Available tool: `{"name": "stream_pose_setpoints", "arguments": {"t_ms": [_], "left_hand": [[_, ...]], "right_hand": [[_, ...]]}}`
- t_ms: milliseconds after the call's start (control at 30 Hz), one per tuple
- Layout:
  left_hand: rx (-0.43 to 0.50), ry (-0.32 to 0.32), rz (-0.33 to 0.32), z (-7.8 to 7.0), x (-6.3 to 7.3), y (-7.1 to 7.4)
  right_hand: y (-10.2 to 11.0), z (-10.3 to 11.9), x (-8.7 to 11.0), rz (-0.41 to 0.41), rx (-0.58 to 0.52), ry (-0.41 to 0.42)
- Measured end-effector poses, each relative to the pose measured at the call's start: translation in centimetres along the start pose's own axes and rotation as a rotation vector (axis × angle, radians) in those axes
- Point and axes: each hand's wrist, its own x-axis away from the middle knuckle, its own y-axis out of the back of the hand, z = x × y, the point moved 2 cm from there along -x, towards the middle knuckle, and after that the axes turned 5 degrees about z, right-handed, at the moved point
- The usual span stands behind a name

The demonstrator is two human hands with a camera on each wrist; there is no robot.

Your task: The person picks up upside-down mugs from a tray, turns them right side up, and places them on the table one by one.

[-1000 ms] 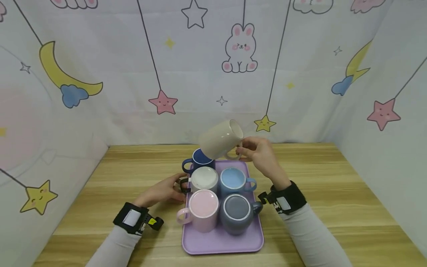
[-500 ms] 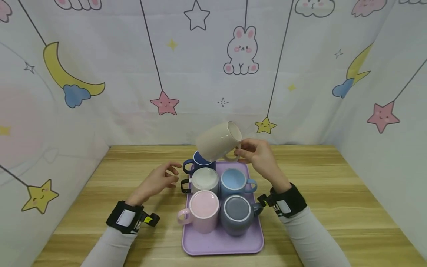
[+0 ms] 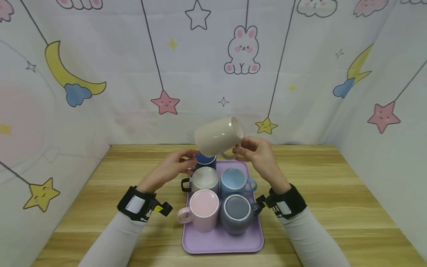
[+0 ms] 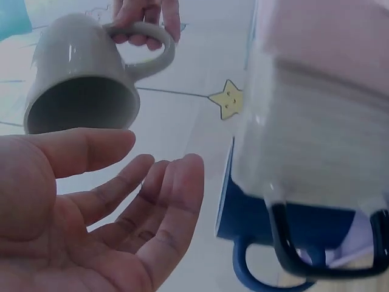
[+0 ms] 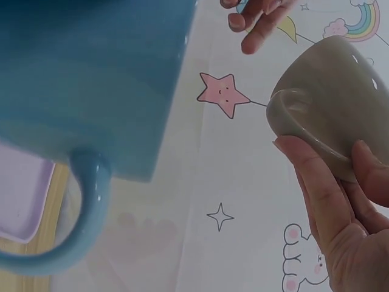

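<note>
My right hand (image 3: 258, 157) holds a cream mug (image 3: 217, 137) by its handle, up above the far end of a lilac tray (image 3: 221, 244). The mug lies tilted in the air, its mouth toward the right. In the left wrist view, the dark mouth of the cream mug (image 4: 82, 106) shows just above my left thumb. My left hand (image 3: 171, 167) is beside the dark blue mug (image 3: 206, 160) at the tray's far left, partly covering it. Its fingers are apart and loosely bent, with nothing between them in the left wrist view.
On the tray stand a white mug (image 3: 205, 180) with a black handle, a light blue mug (image 3: 233, 181), a pink mug (image 3: 204, 211) and a grey mug (image 3: 236, 215), bases up. A wooden table (image 3: 310, 193) carries the tray; a printed cloth (image 3: 200, 66) hangs behind.
My left hand drew back left from the white mug's handle, then moved forward and right to the dark blue mug. The cream mug dipped slightly, then rose a little, still in my right hand.
</note>
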Motion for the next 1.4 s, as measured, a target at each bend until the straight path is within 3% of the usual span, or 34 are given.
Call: {"name": "stream_pose_setpoints", "arguments": {"t_ms": [200,433,600,900,1133,1400], "left_hand": [[0.032,-0.01,0.044,-0.9,-1.3,-1.4],[0.228,-0.053,0.109,-0.9,-2.3,-2.9],[0.309,-0.083,0.126,-1.0,-2.7,-3.9],[0.388,-0.179,0.039,-1.1,-3.5,-4.8],[0.328,-0.169,-0.044,-1.3,-3.3,-4.9],[0.39,-0.183,-0.081,-1.5,-3.6,-5.2]], "right_hand": [[-0.9,0.3,0.1,0.007,-0.057,0.01],[-1.8,0.5,0.2,0.027,-0.083,0.034],[-1.9,0.8,0.2,0.031,-0.086,0.051],[-1.8,1.0,0.4,0.052,-0.127,0.033],[-0.9,1.4,0.8,0.103,-0.094,-0.041],[-0.4,1.6,0.8,0.115,-0.044,-0.096]]}}
